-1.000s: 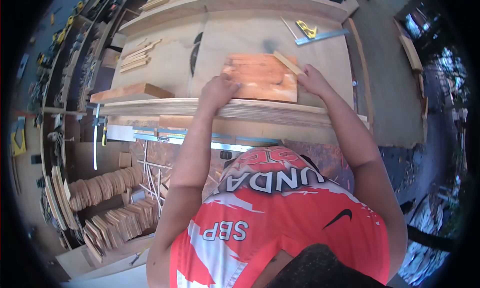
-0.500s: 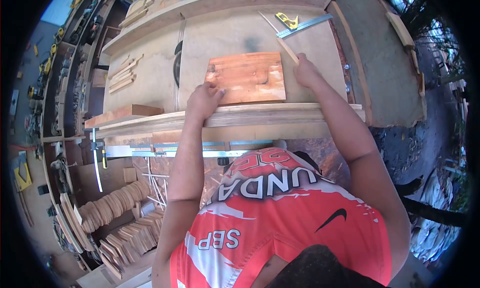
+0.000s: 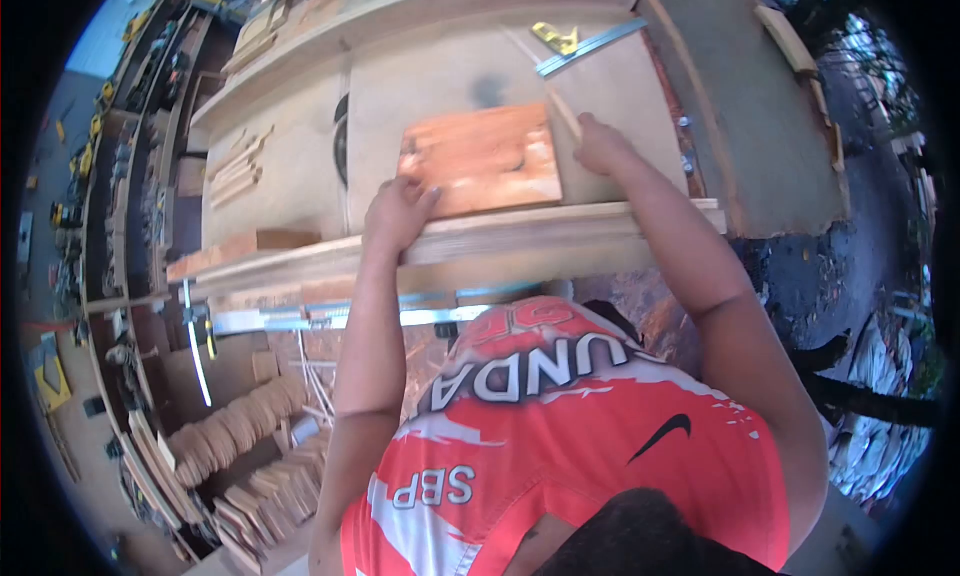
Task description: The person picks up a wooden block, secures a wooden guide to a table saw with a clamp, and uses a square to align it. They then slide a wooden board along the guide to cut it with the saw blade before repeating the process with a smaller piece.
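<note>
A reddish-brown flat wooden board (image 3: 480, 156) lies on the pale bench top, its near edge by the raised wooden rail. My left hand (image 3: 398, 211) grips the board's near left corner, fingers at its left edge and thumb over the top. To the right of the board, my right hand (image 3: 605, 148) is closed around a thin wooden stick (image 3: 565, 114), which points away from me. Beyond the stick's tip lies a combination square (image 3: 590, 48) with a yellow head.
A dark circular saw blade (image 3: 341, 141) stands in a slot left of the board. Several thin wood strips (image 3: 240, 171) lie farther left. A thicker wood block (image 3: 255, 244) rests by the rail (image 3: 520, 226). Stacked wood pieces (image 3: 235, 431) are below left.
The whole view has shifted slightly and blurred. My right hand has drawn the stick a little toward me, away from the square. My left hand stays at the board's corner.
</note>
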Demonstrator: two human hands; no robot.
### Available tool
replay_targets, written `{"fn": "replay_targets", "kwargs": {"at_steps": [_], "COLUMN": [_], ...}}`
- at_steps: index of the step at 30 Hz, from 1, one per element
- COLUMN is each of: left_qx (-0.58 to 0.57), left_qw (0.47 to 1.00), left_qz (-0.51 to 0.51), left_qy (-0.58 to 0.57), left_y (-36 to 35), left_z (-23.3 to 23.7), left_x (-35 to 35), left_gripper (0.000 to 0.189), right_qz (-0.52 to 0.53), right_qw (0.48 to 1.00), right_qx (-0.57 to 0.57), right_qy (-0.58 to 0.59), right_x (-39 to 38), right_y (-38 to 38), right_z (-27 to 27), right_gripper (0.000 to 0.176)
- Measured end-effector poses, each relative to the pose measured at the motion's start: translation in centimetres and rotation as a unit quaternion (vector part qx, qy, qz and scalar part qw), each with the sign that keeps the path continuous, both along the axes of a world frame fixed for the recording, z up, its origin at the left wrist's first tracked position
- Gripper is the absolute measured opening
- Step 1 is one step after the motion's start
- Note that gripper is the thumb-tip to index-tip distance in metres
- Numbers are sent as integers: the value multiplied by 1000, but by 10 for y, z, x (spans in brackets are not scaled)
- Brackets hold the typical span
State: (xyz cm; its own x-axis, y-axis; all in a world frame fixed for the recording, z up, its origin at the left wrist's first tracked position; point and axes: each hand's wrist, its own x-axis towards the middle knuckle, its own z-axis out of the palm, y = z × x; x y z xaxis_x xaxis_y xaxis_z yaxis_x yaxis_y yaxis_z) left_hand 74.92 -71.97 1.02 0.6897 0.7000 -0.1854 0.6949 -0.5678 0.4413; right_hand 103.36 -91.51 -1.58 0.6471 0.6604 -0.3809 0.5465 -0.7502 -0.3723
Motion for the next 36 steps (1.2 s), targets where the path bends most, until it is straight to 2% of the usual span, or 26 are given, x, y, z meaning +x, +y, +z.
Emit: {"fn": "replay_targets", "kwargs": {"at_steps": [3,6,9,11,13,16,18,23,32,36], "left_qx": [-1,-13,12,-71,-3,17,-10,-16,-10,-2], "left_qw": [1000,1000,999,997,1000,999,1000,999,1000,1000], "left_qz": [-13,-8,-13,26,-8,15,24,41,13,24], "left_qy": [-23,-1,-42,-8,-12,-25,4,-3,-17,-6], "left_y": [1,-1,4,11,2,-2,-8,-5,-6,-6], "left_z": [-3,2,-15,-25,-6,2,12,6,7,7], "left_x": [0,3,-1,-2,-2,-4,-2,-3,-6,-5], "left_gripper": [51,51,48,49,49,50,52,51,53,53], "right_qz": [-16,-36,-42,-19,-38,-35,-12,-7,8,6], "right_qw": [1000,999,999,998,998,999,1000,998,997,996], "right_qx": [8,-3,0,44,52,18,-8,-49,-77,-77], "right_qy": [-9,3,-19,-46,-27,-15,-22,-25,-28,-45], "right_x": [3,2,-1,5,1,-3,-2,-3,-9,-5], "right_y": [2,-1,-5,-9,-7,-6,-2,-2,-2,-1], "right_z": [-11,-4,7,-17,-9,8,9,12,21,7], "right_gripper": [43,40,38,38,45,47,46,48,52,51]}}
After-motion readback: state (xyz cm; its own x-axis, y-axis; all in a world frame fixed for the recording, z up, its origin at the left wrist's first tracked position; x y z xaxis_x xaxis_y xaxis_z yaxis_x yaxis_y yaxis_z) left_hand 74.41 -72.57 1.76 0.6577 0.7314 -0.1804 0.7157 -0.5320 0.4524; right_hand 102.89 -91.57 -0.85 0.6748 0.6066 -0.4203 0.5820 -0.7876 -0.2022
